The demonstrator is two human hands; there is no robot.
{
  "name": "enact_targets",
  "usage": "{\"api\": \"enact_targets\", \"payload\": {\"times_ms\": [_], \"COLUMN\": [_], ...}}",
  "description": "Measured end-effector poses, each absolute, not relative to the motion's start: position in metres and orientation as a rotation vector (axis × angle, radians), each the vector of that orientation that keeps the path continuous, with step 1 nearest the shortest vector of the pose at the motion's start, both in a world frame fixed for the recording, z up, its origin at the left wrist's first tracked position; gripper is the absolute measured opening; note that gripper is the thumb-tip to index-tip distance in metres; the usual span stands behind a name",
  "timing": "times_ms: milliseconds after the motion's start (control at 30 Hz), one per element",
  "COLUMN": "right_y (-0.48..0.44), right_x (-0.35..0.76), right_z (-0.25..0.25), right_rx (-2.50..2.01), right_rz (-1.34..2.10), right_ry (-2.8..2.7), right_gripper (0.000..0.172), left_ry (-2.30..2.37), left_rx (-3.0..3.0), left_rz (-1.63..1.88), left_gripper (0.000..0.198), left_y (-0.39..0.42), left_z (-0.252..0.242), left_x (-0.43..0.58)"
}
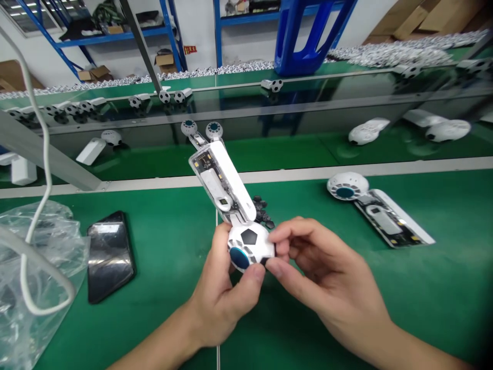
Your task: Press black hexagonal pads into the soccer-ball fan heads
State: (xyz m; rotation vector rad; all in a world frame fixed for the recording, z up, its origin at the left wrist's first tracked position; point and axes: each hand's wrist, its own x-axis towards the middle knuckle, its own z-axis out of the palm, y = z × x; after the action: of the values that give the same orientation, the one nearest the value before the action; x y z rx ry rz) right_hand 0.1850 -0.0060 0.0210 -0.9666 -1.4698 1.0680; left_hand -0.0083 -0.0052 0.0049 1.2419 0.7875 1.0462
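My left hand (225,288) is wrapped round the round, football-patterned head of a white hand-held fan (231,200), thumb near its blue centre. The fan's open handle, with a circuit board showing, points up and away from me. My right hand (316,267) pinches at the right side of the fan's head, thumb and forefinger pressed together on it; whether a small piece sits between them is hidden. A little heap of small black pieces (263,208) lies on the green mat just behind the fan.
Another opened fan (375,208) lies to the right. A black phone (110,254) lies at left beside a clear plastic bag (26,277) and a white cable (36,169). Beyond a metal rail (385,169), a conveyor carries more fans (367,131).
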Motion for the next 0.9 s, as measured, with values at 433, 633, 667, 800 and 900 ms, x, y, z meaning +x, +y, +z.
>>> {"api": "enact_targets", "payload": {"times_ms": [433, 633, 667, 800, 900], "right_y": [-0.008, -0.004, 0.002, 0.033, 0.049], "right_x": [0.170, 0.169, 0.174, 0.212, 0.241], "right_z": [0.022, 0.018, 0.019, 0.025, 0.026], "right_rx": [-0.855, -0.925, -0.939, -1.101, -1.322], "right_rz": [1.457, 1.359, 1.407, 1.378, 0.902], "right_ry": [-1.282, -1.368, -1.376, -1.520, -1.917], "right_gripper": [0.054, 0.051, 0.050, 0.039, 0.018], "left_ry": [0.842, 0.950, 0.987, 1.180, 1.278], "left_rx": [1.024, 1.054, 1.023, 0.935, 0.990], "left_rz": [1.160, 1.244, 1.216, 1.171, 1.242], "left_gripper": [0.055, 0.042, 0.043, 0.058, 0.098], "left_y": [-0.021, -0.020, -0.017, 0.008, 0.031], "left_z": [0.004, 0.011, 0.013, 0.018, 0.022], "left_x": [0.007, 0.014, 0.013, -0.005, -0.024]}}
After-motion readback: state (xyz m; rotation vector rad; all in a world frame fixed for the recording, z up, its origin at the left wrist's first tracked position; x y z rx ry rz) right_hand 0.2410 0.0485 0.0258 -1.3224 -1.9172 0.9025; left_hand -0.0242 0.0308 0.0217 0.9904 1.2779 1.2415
